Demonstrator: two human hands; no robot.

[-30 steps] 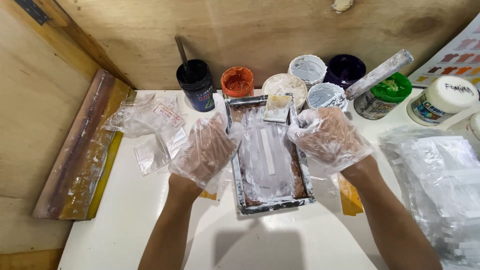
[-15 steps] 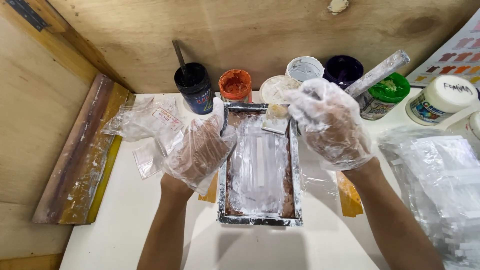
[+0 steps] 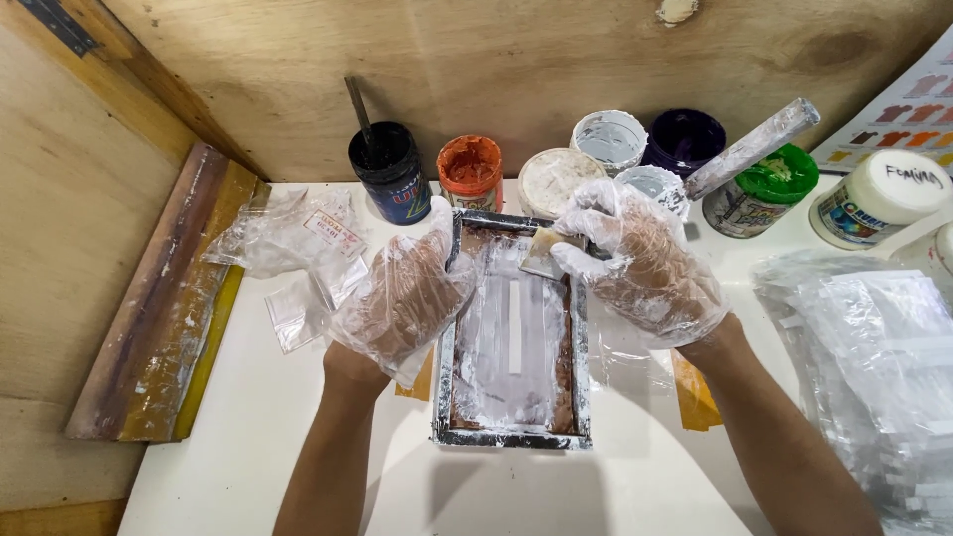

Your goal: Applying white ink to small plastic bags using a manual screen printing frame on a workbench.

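Left hand (image 3: 402,298): in a thin clear plastic glove, fingers curled over the left rim of the small screen-printing frame (image 3: 511,333), steadying it.
Right hand (image 3: 645,268): gloved, pinched shut on a small flat scraper (image 3: 546,256) at the frame's far end.
Frame: rectangular, metal-edged, smeared with white ink, lying in the middle of the white bench (image 3: 298,437).
Doing it well: judged from the grip, keep the frame pressed flat and the scraper edge level across the mesh.
Textures: crinkly gloves, glossy wet ink, rough plywood wall.
Nearby: round open ink pots (image 3: 470,171) in black, orange, white, purple and green; wooden squeegee (image 3: 159,298) at left; plastic bags (image 3: 874,367) at right.
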